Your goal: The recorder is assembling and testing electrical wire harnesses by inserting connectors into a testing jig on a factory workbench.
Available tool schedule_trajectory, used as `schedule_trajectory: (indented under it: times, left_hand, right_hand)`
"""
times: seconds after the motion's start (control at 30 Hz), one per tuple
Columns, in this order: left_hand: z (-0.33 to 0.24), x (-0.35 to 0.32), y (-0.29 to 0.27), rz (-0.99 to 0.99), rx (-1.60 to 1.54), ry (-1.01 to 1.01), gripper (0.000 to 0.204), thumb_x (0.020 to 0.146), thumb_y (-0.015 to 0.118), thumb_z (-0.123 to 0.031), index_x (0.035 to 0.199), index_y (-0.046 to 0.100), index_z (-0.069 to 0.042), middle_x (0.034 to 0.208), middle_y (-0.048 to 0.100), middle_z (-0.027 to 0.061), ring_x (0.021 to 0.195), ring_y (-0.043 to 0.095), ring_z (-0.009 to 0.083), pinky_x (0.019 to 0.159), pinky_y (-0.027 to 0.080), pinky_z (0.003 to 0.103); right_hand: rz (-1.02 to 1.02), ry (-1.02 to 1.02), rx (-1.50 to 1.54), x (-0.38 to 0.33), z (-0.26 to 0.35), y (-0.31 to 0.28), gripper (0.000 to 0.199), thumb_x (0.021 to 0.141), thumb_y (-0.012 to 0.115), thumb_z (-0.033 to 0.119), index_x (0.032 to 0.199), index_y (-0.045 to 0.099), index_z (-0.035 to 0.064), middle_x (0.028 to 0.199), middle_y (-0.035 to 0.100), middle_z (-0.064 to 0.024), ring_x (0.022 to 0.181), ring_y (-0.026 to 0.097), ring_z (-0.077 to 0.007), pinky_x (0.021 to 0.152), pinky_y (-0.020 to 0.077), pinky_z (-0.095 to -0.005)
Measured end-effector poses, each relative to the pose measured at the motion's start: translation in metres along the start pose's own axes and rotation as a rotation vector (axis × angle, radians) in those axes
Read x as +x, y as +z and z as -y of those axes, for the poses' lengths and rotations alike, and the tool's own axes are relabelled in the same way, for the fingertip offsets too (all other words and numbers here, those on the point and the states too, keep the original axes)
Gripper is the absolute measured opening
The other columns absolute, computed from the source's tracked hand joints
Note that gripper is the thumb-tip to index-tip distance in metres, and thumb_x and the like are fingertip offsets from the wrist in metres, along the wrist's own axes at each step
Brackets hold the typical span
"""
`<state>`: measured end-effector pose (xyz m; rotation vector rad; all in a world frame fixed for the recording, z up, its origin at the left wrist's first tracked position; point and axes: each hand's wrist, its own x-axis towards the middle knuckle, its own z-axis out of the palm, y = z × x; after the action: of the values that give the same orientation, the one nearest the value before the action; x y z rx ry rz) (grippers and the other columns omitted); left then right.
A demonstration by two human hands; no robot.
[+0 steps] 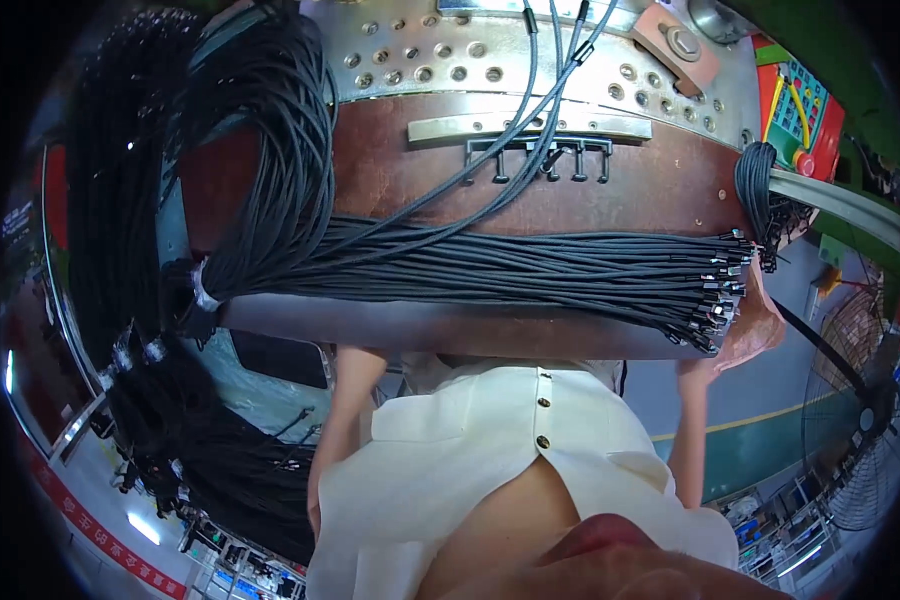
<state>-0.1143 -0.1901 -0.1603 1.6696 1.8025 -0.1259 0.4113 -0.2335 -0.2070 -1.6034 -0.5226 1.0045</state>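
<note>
Flanking cable ends [718, 311], right hand [755, 325] unclear, left hand hidden

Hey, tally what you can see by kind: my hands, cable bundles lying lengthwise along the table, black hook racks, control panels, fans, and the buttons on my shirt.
Hand: 1
Cable bundle: 1
Hook rack: 1
Control panel: 1
Fan: 1
Shirt buttons: 3
Total: 8
</note>
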Motion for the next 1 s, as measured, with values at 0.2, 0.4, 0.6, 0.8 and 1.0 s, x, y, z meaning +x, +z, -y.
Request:
schedule_trajectory:
  times: [0.2,0.4,0.6,0.8,1.0]
  left_hand:
    - [0.032,0.024,0.044,0.155,0.788,0.118,0.027,0.089,0.052,-0.026,0.105,0.062,-0.008,0.109,0.061,0.0128,0.102,0.057,0.0285,0.092,0.043,0.042]
    - [0.031,0.030,0.025,0.118,0.864,0.184,0.025,0.088,0.050,-0.020,0.107,0.064,-0.011,0.107,0.063,0.0096,0.101,0.059,0.0252,0.088,0.045,0.040]
    - [0.027,0.034,0.024,-0.203,0.716,0.351,0.021,0.083,0.058,-0.018,0.099,0.066,-0.007,0.100,0.064,0.0149,0.095,0.060,0.0308,0.083,0.046,0.041]
    - [0.012,0.037,0.016,-0.207,0.481,0.207,0.018,0.087,0.054,-0.019,0.094,0.066,-0.007,0.097,0.066,0.0135,0.093,0.061,0.0303,0.083,0.046,0.040]
    - [-0.059,-0.009,-0.036,-0.050,0.209,0.227,0.030,0.090,0.055,-0.027,0.106,0.064,-0.002,0.101,0.066,0.0187,0.092,0.062,0.0375,0.085,0.048,0.040]
  right_hand:
    - [0.247,-0.601,-1.100,-0.011,-0.054,0.007,0.045,0.091,0.055,0.007,0.134,0.045,-0.0009,0.137,0.047,-0.0151,0.126,0.043,-0.0302,0.107,0.0312,-0.0381]
    - [0.235,-0.625,-1.042,-0.007,-0.030,0.029,0.034,0.079,0.061,0.002,0.113,0.061,0.0021,0.113,0.062,-0.0157,0.107,0.056,-0.0343,0.095,0.0421,-0.0437]
    - [0.180,-0.587,-1.019,-0.010,-0.021,0.041,0.034,0.079,0.058,-0.002,0.112,0.061,0.0013,0.112,0.062,-0.0166,0.106,0.056,-0.0345,0.094,0.0421,-0.0423]
    - [0.197,-0.569,-1.104,-0.007,-0.014,0.043,0.036,0.080,0.061,-0.002,0.116,0.059,0.0016,0.115,0.061,-0.0157,0.108,0.056,-0.0317,0.093,0.0443,-0.0401]
    - [0.224,-0.387,-0.854,-0.001,0.063,0.037,0.033,0.082,0.061,0.003,0.115,0.059,-0.0020,0.108,0.066,-0.0161,0.100,0.063,-0.0304,0.088,0.0481,-0.0341]
